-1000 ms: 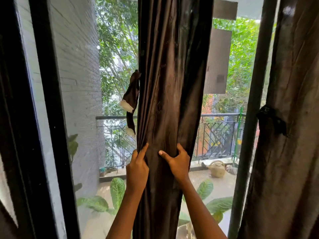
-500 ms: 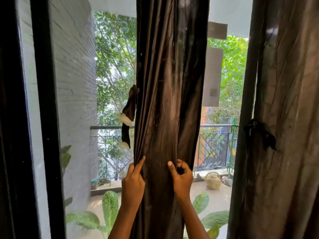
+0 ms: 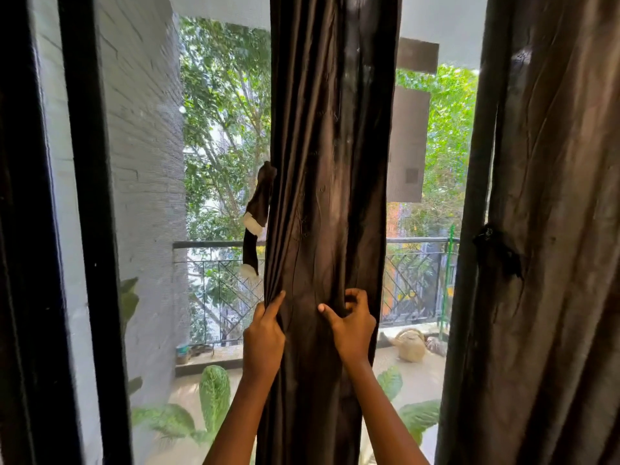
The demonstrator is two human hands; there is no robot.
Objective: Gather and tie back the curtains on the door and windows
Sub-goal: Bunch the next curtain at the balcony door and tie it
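As left grip [image 3: 263, 333] clutches the dark curtain [image 3: 328, 162], right grip [image 3: 352, 325] pinching its folds

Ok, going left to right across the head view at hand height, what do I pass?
frame → wall → left hand → middle curtain → right hand → pot → right curtain

Left hand [image 3: 264, 337] and right hand [image 3: 352, 325] grip gathered dark curtain [image 3: 328, 162] (tie strap [image 3: 256, 218] dangling left).
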